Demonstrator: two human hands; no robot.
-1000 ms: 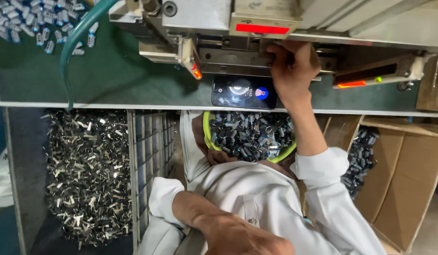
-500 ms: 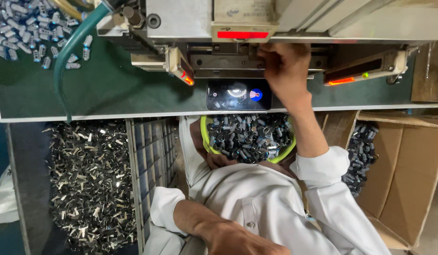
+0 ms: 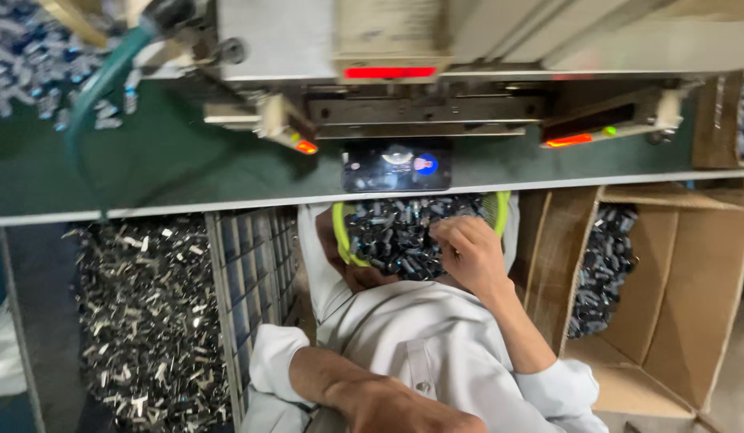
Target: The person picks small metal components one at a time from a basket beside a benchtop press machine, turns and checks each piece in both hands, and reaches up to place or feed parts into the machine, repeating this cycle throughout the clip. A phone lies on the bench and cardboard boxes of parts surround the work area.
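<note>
Right hand (image 3: 467, 250) curls its fingers into the yellow-rimmed bowl (image 3: 341, 232) of small dark metal parts (image 3: 392, 236); best scoop shallow, what they grip I cannot tell, left hand (image 3: 404, 409) closed and idle.

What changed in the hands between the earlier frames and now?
The right hand left the machine's slot and came down into the green-rimmed basket of small metal parts. The left hand stayed low at the lap; the phone stayed put.
</note>
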